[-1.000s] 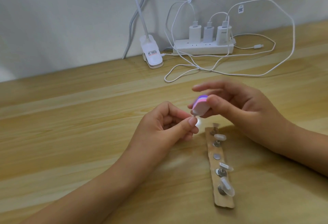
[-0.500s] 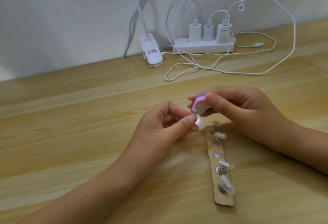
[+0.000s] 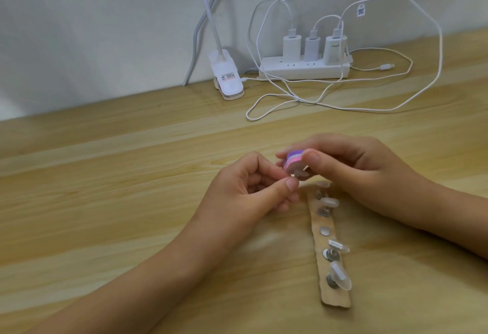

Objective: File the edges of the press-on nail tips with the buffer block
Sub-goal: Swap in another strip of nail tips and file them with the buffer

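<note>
My right hand (image 3: 364, 175) pinches a small buffer block (image 3: 372, 161) with purple, pink and white layers between thumb and fingers. My left hand (image 3: 250, 191) pinches a clear nail tip (image 3: 300, 174) by its stand; the tip sits right under the block's white face. Just below both hands lies a wooden strip (image 3: 327, 295) with a row of metal discs. Several other clear nail tips (image 3: 340, 275) stand on it, and one disc (image 3: 324, 231) in the middle is bare.
A white power strip (image 3: 303, 70) with three chargers sits at the back by the wall. Loose white cables (image 3: 290, 99) trail from it over the wooden table (image 3: 105, 201). A white lamp clip (image 3: 228, 82) stands to its left.
My right hand has lowered the buffer block a little onto the nail tip, and its fingers have curled in. My left hand has stayed almost still.
</note>
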`<state>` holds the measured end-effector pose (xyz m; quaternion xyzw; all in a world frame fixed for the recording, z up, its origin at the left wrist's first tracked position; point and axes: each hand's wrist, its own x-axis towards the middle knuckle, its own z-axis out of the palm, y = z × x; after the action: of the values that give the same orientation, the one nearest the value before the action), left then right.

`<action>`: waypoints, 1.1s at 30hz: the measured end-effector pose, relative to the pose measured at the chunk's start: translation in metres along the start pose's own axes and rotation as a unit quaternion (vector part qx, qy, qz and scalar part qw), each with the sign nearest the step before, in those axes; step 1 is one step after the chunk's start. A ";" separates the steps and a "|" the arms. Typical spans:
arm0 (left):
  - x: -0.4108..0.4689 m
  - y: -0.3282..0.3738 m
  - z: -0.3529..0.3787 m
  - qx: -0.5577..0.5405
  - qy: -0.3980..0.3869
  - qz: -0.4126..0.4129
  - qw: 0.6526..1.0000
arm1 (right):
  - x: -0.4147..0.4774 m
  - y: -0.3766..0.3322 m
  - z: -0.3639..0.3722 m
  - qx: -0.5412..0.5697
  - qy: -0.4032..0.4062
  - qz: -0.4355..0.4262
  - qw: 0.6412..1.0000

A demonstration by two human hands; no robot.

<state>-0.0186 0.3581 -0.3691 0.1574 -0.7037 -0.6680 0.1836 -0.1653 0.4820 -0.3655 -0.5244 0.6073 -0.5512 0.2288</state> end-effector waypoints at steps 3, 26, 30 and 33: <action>0.000 0.001 0.000 0.001 0.002 -0.001 1.000 | 0.000 0.000 0.000 -0.007 0.018 -0.021 1.000; 0.000 0.002 0.001 0.007 0.004 -0.015 1.000 | -0.001 0.002 -0.002 -0.018 -0.012 -0.021 1.000; 0.000 0.001 0.000 0.016 0.005 -0.023 1.000 | -0.001 0.002 -0.003 -0.036 -0.025 -0.029 0.999; 0.000 0.002 0.000 0.014 0.006 -0.028 1.000 | -0.001 0.002 -0.004 -0.034 -0.016 -0.048 0.998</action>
<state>-0.0183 0.3585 -0.3668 0.1831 -0.7072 -0.6622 0.1667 -0.1692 0.4846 -0.3665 -0.5692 0.5961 -0.5321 0.1939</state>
